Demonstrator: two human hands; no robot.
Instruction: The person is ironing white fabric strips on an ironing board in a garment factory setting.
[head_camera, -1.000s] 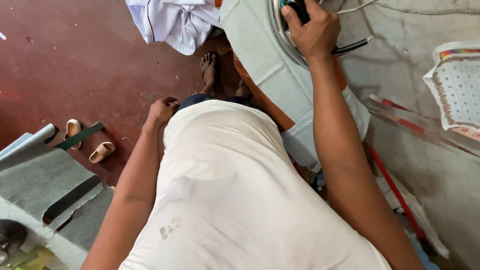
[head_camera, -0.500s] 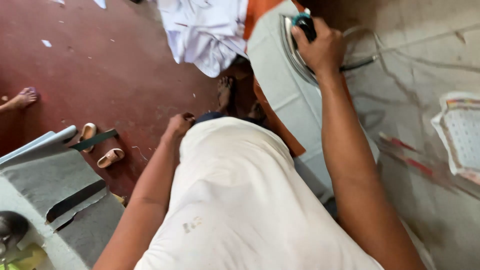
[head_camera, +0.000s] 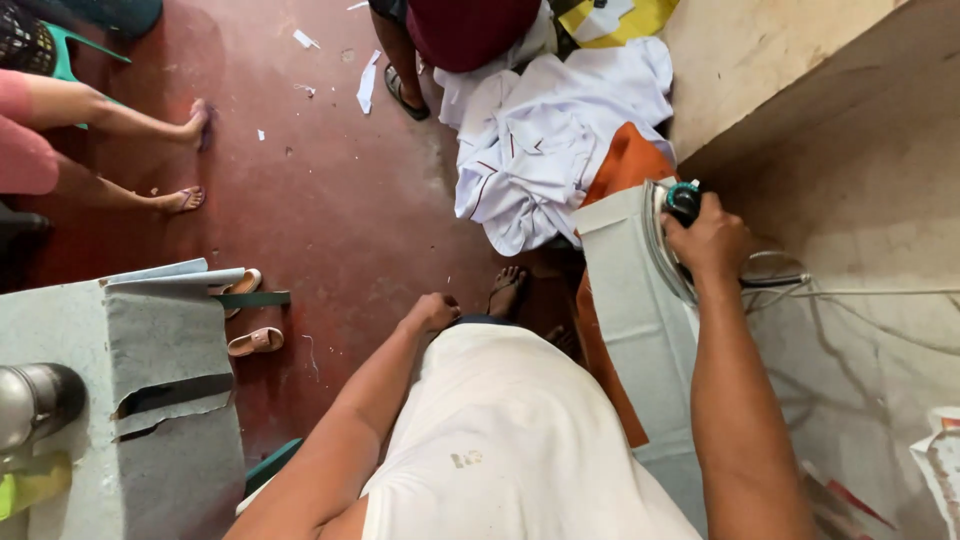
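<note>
My right hand (head_camera: 712, 240) grips the dark handle of a clothes iron (head_camera: 672, 228) that rests on a pale grey cloth (head_camera: 630, 300) draped over the board's left edge. An orange cloth (head_camera: 622, 165) shows under and beyond the grey one. My left hand (head_camera: 435, 312) hangs closed in a fist at my hip, above the red floor, holding nothing that I can see. My white shirt (head_camera: 510, 440) fills the lower middle of the view.
White garments (head_camera: 545, 140) lie heaped beyond the board. A padded grey table (head_camera: 150, 400) with a metal flask (head_camera: 35, 402) stands at the left, sandals (head_camera: 255, 342) beside it. Other people's bare feet (head_camera: 185, 200) are on the red floor (head_camera: 340, 200). The iron's cord (head_camera: 860, 292) trails right.
The view has tilted up and away, showing more floor, the white garments and other people's feet. My right hand stays on the iron; my left fist stays at my hip.
</note>
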